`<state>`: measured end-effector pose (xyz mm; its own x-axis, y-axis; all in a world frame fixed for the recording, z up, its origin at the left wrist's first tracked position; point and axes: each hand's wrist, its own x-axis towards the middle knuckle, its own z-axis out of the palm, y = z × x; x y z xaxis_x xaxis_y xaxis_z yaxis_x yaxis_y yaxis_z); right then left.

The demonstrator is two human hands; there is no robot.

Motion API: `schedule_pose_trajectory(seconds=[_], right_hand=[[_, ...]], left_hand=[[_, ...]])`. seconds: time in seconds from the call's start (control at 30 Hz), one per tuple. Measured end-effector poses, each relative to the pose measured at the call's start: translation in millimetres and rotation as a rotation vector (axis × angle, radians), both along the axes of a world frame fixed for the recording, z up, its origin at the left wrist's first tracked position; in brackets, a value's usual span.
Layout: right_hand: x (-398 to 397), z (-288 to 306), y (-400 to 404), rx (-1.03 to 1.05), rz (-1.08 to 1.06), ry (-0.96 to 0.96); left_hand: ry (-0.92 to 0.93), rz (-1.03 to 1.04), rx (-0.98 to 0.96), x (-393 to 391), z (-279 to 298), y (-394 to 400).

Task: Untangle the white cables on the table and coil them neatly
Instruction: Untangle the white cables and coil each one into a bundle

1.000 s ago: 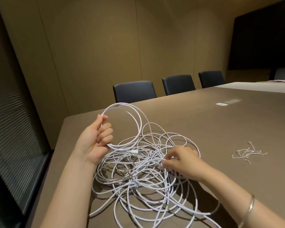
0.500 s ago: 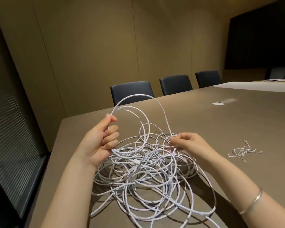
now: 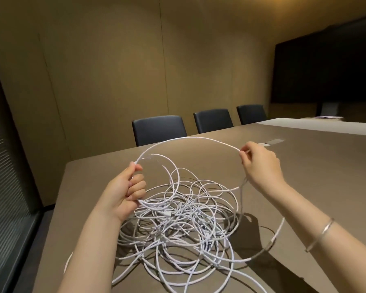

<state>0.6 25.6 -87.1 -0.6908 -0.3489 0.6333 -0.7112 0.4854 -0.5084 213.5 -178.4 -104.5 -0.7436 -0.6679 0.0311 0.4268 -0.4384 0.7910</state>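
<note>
The white cables point(image 3: 178, 225) lay tangled on the surface point(image 3: 315, 176) at 6 o'clock. The left hand point(image 3: 125, 191) gripped several strands with curled fingers at 9 o'clock. The right hand point(image 3: 260, 163) pinched one raised strand at 2 o'clock.

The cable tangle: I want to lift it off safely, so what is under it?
Under the cable tangle only the brown table and the strands' shadows show through the gaps. Where the loops overlap most densely, in the middle, the surface is covered, so anything small there cannot be seen.
</note>
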Motion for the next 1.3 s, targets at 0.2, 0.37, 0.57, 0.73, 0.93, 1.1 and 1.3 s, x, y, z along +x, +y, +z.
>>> schedule_pose_trajectory(seconds=[0.2,0.37,0.57,0.73,0.93,1.1,1.3], right_hand=[[-4.1,40.2,23.9,-0.189,0.03,0.048],[7.0,58.0,26.1,-0.135,0.116,0.007],[30.2,56.1,21.6,-0.059,0.231,-0.014],[57.9,45.6,17.7,0.108,0.362,-0.047],[87.9,26.4,12.9,0.664,0.36,0.132],[109.7,28.9,14.5,0.72,0.587,0.196],[115.5,40.7,9.0,0.587,0.713,0.229]], left_hand=[[0.004,-0.028,-0.029,3.5,7.4,5.9],[0.008,-0.015,-0.042,3.6,11.3,10.5],[0.041,0.006,-0.024,2.8,12.9,10.7],[0.094,0.019,-0.025,-0.4,15.5,17.1],[0.159,-0.004,-0.032,1.4,24.0,23.2],[0.096,-0.042,-0.155,-1.4,21.6,26.5],[-0.098,-0.16,-0.517,-5.1,28.9,48.8]])
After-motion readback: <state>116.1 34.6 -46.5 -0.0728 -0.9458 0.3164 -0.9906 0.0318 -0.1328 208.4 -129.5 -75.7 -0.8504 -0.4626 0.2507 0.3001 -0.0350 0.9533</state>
